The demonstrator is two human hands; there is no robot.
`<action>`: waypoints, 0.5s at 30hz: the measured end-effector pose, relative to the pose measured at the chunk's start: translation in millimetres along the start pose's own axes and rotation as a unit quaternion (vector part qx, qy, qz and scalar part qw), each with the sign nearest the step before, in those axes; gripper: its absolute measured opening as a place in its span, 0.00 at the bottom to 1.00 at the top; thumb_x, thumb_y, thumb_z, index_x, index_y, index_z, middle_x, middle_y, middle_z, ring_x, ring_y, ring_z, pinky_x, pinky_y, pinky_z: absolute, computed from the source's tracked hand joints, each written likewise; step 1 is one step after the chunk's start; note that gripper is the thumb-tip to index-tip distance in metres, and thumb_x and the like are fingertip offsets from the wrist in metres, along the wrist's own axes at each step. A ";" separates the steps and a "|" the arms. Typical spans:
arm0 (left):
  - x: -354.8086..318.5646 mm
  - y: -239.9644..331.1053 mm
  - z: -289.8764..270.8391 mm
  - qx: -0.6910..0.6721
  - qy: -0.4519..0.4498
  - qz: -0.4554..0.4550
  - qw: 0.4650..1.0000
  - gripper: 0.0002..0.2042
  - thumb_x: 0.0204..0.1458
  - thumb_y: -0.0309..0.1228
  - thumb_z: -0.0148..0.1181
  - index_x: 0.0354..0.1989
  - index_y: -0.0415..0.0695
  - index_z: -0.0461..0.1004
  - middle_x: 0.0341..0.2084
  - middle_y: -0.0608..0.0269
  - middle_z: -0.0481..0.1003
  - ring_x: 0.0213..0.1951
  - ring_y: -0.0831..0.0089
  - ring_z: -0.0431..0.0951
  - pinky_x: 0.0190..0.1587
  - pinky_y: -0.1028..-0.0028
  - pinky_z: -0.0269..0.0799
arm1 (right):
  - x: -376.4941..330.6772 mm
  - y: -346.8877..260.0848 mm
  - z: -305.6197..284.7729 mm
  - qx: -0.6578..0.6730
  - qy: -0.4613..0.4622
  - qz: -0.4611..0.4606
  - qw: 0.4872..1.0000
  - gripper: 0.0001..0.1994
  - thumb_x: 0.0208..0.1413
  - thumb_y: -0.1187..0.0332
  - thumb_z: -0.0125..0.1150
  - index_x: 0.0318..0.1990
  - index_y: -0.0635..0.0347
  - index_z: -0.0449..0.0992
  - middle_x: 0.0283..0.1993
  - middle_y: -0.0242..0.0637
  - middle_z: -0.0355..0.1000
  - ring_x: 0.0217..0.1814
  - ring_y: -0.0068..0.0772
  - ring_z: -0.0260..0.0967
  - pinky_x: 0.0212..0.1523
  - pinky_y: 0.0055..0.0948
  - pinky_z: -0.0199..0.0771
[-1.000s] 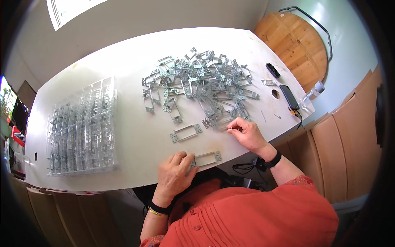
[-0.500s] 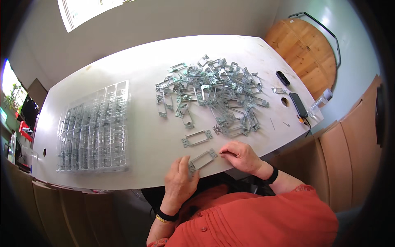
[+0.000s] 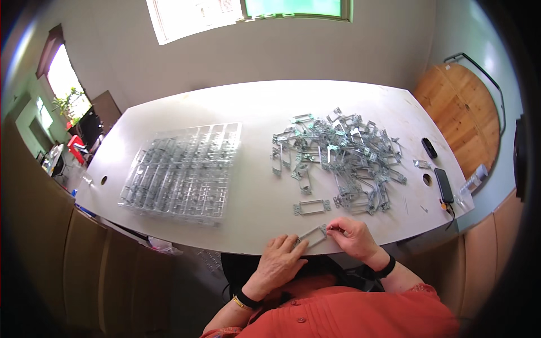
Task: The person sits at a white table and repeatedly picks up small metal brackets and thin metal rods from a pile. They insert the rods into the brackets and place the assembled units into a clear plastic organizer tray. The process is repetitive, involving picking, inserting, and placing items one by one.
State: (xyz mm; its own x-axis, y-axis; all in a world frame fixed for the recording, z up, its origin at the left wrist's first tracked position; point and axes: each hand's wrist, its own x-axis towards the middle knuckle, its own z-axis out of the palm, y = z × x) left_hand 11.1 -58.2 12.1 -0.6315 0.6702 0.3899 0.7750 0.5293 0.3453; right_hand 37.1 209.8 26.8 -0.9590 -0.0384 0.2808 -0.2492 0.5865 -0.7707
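A rectangular metal frame bracket (image 3: 317, 236) lies slantwise near the table's front edge, between my two hands. Over its left end rest the bent fingers of my left hand (image 3: 280, 261), holding it and hiding that end. My right hand (image 3: 356, 241) is closed in a pinch at the bracket's right end. Between its fingertips is something small and dark, too little to name. A second bracket (image 3: 311, 208) lies flat just beyond. Further off, a tangled pile of similar brackets (image 3: 352, 152) covers the right part of the table.
Clear plastic compartment trays (image 3: 228, 163) filled with small metal parts stand left on the white table (image 3: 253, 101). Along the right edge are a black phone-like device (image 3: 443, 186), a small black object (image 3: 429, 148), a cable hole (image 3: 427, 179) and a clear bottle (image 3: 474, 179).
The whole view has shifted, so the table appears lower and further right. My left hand has come down onto the bracket's left end. My right hand stays pinched and meets its right end.
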 end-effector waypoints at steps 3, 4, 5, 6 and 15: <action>-6.8 -1.1 8.1 0.022 0.014 0.003 1.000 0.19 0.59 0.31 0.69 0.59 0.48 0.79 0.52 0.57 0.78 0.56 0.54 0.79 0.56 0.56 0.74 | 6.6 -5.8 3.2 0.012 0.006 -0.017 1.000 0.05 0.63 0.73 0.74 0.44 0.60 0.85 0.37 0.43 0.83 0.35 0.39 0.81 0.38 0.34 0.79; -9.5 -2.4 9.8 0.028 0.017 0.004 0.999 0.18 0.59 0.31 0.69 0.59 0.47 0.79 0.51 0.57 0.78 0.56 0.54 0.79 0.57 0.56 0.74 | 8.1 -7.0 4.3 0.011 0.006 -0.021 1.000 0.05 0.63 0.73 0.74 0.44 0.60 0.85 0.37 0.43 0.82 0.35 0.39 0.81 0.38 0.34 0.79; -11.3 -3.7 12.1 0.032 0.019 0.008 0.999 0.18 0.59 0.31 0.69 0.58 0.47 0.79 0.51 0.56 0.78 0.56 0.54 0.79 0.57 0.56 0.74 | 8.9 -8.2 4.3 0.013 0.002 -0.022 1.000 0.05 0.63 0.73 0.74 0.44 0.60 0.85 0.36 0.43 0.82 0.35 0.39 0.81 0.38 0.34 0.79; -11.7 -4.4 12.5 0.035 0.021 0.011 0.999 0.18 0.59 0.30 0.68 0.58 0.47 0.79 0.51 0.56 0.78 0.55 0.54 0.80 0.57 0.56 0.74 | 10.0 -9.5 4.2 0.015 -0.002 -0.022 1.000 0.05 0.63 0.73 0.74 0.44 0.60 0.85 0.36 0.43 0.82 0.35 0.39 0.80 0.38 0.34 0.79; -2.6 -3.2 -3.4 -0.093 0.080 -0.051 0.991 0.14 0.62 0.25 0.67 0.55 0.43 0.83 0.43 0.53 0.82 0.45 0.53 0.84 0.49 0.58 0.81 | 10.3 -10.8 5.1 0.029 0.034 -0.047 0.998 0.06 0.62 0.75 0.74 0.45 0.60 0.85 0.37 0.43 0.83 0.34 0.41 0.81 0.37 0.35 0.80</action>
State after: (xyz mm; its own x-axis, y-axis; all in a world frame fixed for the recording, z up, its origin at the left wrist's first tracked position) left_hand 10.2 -63.4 12.9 -0.7142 0.5193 0.4693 0.6978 0.4762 0.5351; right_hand 29.2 199.0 35.1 -0.9202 -0.0347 0.3899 -0.3466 0.5353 -0.7703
